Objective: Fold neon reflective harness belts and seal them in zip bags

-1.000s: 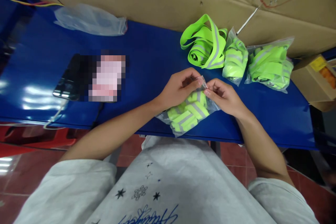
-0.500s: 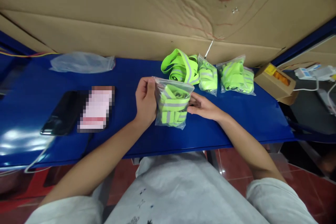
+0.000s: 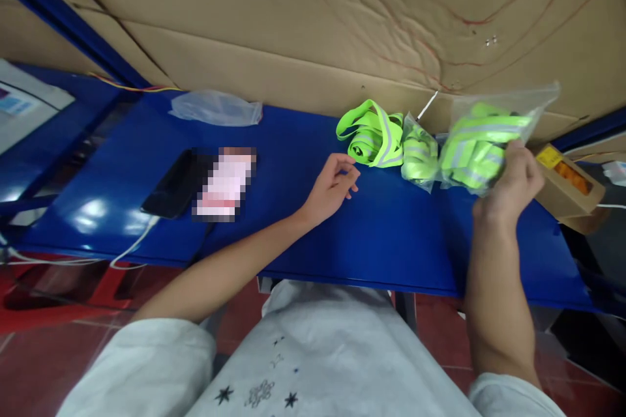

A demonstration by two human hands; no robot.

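Note:
My right hand (image 3: 516, 179) is closed on the edge of a clear zip bag (image 3: 482, 150) that contains rolled neon-green straps with grey reflective stripes. It holds this bag at the right of the blue table, in front of where another filled bag lay, now mostly hidden. Close by on the left is a smaller bag of green strap (image 3: 419, 155). Beside that lies a loose, partly coiled green reflective strap (image 3: 376, 140). My left hand (image 3: 335, 187) is just below and left of the loose strap, fingers loosely curled and apart, with nothing in it.
Two phones, one black (image 3: 171, 186) and one with a blurred screen (image 3: 225, 182), lie on the blue table (image 3: 391, 234). Behind them is a translucent plastic bag (image 3: 215, 109). An open cardboard box (image 3: 570, 186) stands at the right, and a cardboard panel (image 3: 293, 19) lines the back.
My left hand has let go of the filled zip bag. My right hand has carried the bag to the right, over the other bag there. The camera view has shifted too.

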